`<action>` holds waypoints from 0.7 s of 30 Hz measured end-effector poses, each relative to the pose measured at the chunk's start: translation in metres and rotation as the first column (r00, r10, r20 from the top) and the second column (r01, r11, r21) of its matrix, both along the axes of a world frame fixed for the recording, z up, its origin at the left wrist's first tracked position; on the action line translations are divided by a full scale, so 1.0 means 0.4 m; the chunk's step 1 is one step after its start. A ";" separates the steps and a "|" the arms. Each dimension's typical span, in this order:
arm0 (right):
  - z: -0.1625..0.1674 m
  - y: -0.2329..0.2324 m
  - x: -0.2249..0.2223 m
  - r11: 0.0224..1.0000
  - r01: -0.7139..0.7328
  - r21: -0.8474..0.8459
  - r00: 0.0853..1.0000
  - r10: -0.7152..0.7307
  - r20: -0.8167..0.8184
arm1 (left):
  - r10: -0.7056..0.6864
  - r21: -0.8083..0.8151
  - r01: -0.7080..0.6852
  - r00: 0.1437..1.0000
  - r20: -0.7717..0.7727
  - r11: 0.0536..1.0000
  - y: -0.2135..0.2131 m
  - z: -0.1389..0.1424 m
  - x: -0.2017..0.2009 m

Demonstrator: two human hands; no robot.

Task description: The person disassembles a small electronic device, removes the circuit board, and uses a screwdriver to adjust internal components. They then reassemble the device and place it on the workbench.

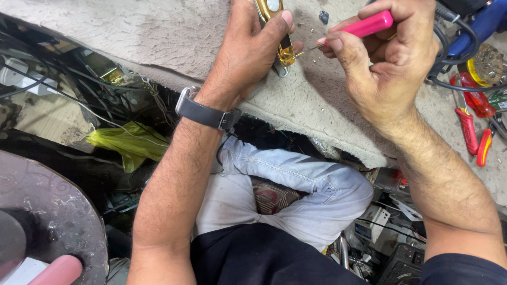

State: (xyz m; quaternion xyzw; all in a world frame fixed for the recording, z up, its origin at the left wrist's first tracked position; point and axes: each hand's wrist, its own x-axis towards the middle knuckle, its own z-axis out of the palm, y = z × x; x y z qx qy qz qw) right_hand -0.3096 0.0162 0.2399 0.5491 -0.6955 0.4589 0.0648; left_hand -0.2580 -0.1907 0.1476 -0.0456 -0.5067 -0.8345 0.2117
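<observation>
My left hand (252,50) grips a gold-coloured metal device (279,38) over a worn grey bench top (158,37); a dark watch sits on that wrist. My right hand (391,58) holds a pink-handled screwdriver (364,25), its thin metal tip touching the lower side of the gold device. Part of the device runs out of the top of the view.
Red-handled pliers (469,129) and a tangle of black cable (449,58) lie at the right edge of the bench. A blue tool (486,21) sits top right. Below the bench are wires, a yellow-green bag (129,142) and my knees in light jeans (296,184).
</observation>
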 end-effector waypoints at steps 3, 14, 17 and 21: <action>0.004 -0.006 -0.003 0.999 0.044 0.000 0.993 -0.044 -0.108 | -0.001 0.000 0.001 1.000 0.004 1.000 0.002 0.001 -0.001; 0.016 0.001 0.006 0.999 0.040 -0.035 0.988 -0.045 -0.150 | -0.023 -0.036 0.023 1.000 -0.003 0.999 0.001 0.002 0.001; 0.022 -0.002 0.000 0.987 0.149 -0.057 0.921 -0.160 -0.356 | -0.030 -0.039 0.030 1.000 0.001 0.999 0.002 0.006 0.004; 0.027 0.004 0.011 1.000 0.000 -0.013 0.975 -0.003 -0.223 | -0.020 0.003 0.020 0.999 0.043 1.000 0.007 0.010 0.008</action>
